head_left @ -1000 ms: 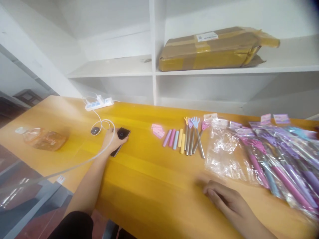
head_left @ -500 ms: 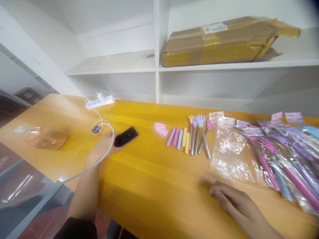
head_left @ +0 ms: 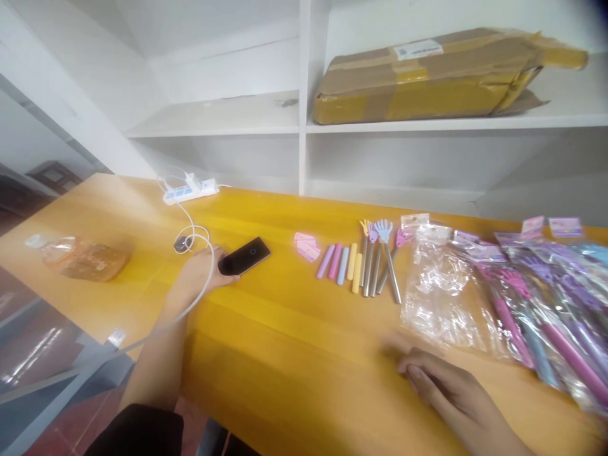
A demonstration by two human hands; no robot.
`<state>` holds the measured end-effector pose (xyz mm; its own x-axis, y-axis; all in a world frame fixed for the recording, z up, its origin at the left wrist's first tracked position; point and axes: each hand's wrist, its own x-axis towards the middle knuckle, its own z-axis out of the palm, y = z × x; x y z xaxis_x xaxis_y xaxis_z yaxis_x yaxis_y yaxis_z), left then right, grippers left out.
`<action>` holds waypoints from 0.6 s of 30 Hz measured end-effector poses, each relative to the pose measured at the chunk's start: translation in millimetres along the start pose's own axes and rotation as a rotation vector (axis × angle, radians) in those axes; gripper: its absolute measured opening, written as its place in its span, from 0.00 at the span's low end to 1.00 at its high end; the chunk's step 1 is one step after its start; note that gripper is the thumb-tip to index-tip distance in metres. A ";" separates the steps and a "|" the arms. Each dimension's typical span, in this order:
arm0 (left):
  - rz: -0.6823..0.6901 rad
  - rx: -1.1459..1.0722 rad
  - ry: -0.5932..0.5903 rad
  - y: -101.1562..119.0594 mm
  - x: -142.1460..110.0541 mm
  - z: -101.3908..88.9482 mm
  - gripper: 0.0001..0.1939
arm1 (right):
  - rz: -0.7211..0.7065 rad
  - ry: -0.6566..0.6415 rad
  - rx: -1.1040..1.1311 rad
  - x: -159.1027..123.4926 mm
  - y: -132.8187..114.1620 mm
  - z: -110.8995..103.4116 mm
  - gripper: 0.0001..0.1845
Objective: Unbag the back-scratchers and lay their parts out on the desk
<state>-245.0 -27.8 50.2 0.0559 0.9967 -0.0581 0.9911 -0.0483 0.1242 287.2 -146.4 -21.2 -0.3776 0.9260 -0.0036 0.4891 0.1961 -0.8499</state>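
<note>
Orange-yellow tabletop (head_left: pixel 285 354) runs beneath both your hands, with clear plastic bags (head_left: pixel 441 297) toward your right. Your right hand (head_left: pixel 446 389) matches its pose of a second ago: loosely curled, thumb laid against the forefinger, near the bags. Your left hand (head_left: pixel 202 272) has slid a little to the left since then, under the loop of white cable (head_left: pixel 204 288), and pinches one end of the phone (head_left: pixel 244 256) between thumb and fingers. That phone has swung clockwise, with much more of its screen uncovered. It looks slim and flat, its face glossy black, its border thin and paler. You have it just right of your left palm, your thumb along its near edge, its free end pointing away from you and rightward. Near that free end, beyond your fingers, sits a small round outline (head_left: pixel 253 251).
</note>
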 end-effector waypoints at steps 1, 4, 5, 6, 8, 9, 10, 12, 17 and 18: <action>-0.005 0.007 0.007 2.1 1.3 1.4 0.27 | 0.000 -0.002 -0.002 0.0 -0.5 -0.4 0.21; -0.021 0.014 0.011 4.7 4.5 4.6 0.29 | 0.014 -0.012 -0.011 0.8 -1.0 -1.3 0.20; -0.023 0.017 0.008 4.8 5.1 4.9 0.29 | 0.019 -0.014 -0.012 1.2 -0.8 -1.4 0.20; -0.022 0.021 0.005 4.8 5.3 4.8 0.29 | 0.024 -0.016 -0.014 1.6 -0.7 -1.4 0.20; -0.028 0.029 0.002 4.9 5.2 3.8 0.29 | 0.022 -0.016 -0.015 2.2 -0.6 -1.4 0.20; -0.032 0.032 -0.001 5.0 4.9 3.3 0.29 | 0.016 -0.012 -0.016 2.5 -0.7 -1.3 0.20; -0.034 0.034 -0.005 5.1 4.6 2.9 0.29 | 0.012 -0.012 -0.017 2.6 -0.9 -1.2 0.19; -0.037 0.030 -0.009 5.3 4.1 3.1 0.28 | 0.009 -0.014 -0.017 2.9 -1.6 -1.0 0.20; -0.011 -0.004 0.017 5.5 3.5 6.6 0.28 | 0.022 -0.014 -0.015 3.0 -3.7 -1.3 0.20; -0.001 -0.015 0.023 5.6 3.4 7.0 0.28 | 0.026 -0.013 -0.015 2.9 -3.9 -1.6 0.20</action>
<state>-238.3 -25.2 43.8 0.0523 0.9980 -0.0350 0.9892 -0.0469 0.1390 285.4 -144.0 -17.1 -0.3741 0.9268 -0.0327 0.5106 0.1765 -0.8415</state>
